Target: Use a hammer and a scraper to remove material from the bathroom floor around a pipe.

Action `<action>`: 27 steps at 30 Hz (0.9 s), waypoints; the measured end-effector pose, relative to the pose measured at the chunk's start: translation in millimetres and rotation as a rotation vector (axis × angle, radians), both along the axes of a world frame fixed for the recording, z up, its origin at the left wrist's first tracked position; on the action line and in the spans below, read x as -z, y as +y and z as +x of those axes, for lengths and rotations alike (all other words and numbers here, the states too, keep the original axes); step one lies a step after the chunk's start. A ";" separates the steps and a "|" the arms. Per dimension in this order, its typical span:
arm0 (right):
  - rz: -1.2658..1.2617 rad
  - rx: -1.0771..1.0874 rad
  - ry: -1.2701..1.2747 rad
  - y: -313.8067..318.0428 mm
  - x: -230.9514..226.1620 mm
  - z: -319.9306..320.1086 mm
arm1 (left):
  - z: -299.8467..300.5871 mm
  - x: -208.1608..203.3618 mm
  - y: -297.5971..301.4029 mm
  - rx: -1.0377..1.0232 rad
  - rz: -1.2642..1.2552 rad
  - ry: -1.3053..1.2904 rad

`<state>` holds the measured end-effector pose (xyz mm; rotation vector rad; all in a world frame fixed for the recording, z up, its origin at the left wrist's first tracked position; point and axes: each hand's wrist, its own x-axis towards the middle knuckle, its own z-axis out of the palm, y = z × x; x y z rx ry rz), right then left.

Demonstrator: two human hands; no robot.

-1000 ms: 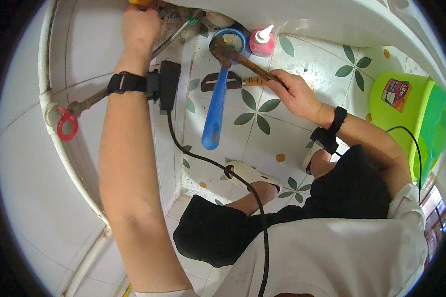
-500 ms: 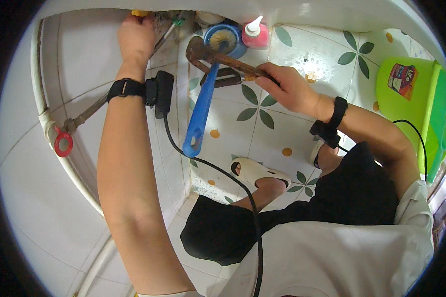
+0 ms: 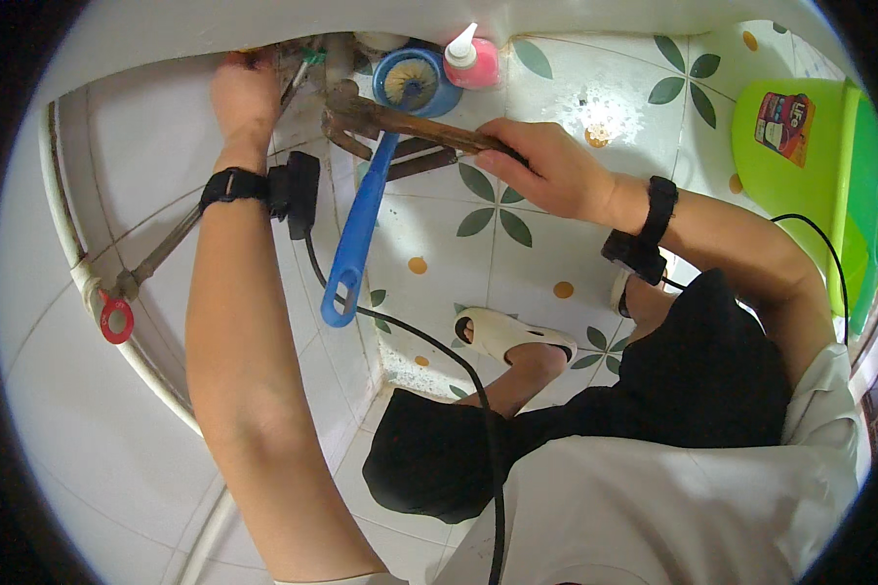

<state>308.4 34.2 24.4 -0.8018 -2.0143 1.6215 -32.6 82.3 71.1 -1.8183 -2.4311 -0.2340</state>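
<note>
My right hand [image 3: 546, 168] is closed round the wooden handle of a rusty claw hammer [image 3: 415, 123], whose head points left toward the wall corner. My left hand [image 3: 246, 96] reaches up to the tiled wall beneath the white basin. Its fingers are curled round something with a yellow-orange end, mostly hidden by the hand and the basin's edge. Beside that hand runs a metal hose [image 3: 171, 239] with a green fitting. Under the hammer stands a blue toilet brush [image 3: 359, 234] in a round blue holder [image 3: 447, 97].
The white basin rim [image 3: 595, 18] overhangs the top. A pink pump bottle [image 3: 473, 70] stands beside the brush holder, a green bin [image 3: 800, 166] at right. A white pipe [image 3: 63, 214] with a red ring tag [image 3: 117, 320] follows the left wall. A black cable [image 3: 439, 339] crosses below.
My right hand has carried the hammer left, bringing its head closer to the wall corner. My left hand stays by the wall, and the yellow piece shows less now. The whole view has shifted slightly.
</note>
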 end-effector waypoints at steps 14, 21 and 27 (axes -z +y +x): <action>0.021 0.020 0.018 3.8 2.6 0.0 | 14.5 0.2 4.2 -0.045 -0.009 0.115; 0.120 -0.068 0.126 33.6 -11.0 -21.1 | -9.7 4.4 -4.7 0.076 -0.302 0.108; 0.167 -0.033 0.097 49.4 -31.9 -56.6 | 10.6 5.6 -15.3 0.014 0.063 0.030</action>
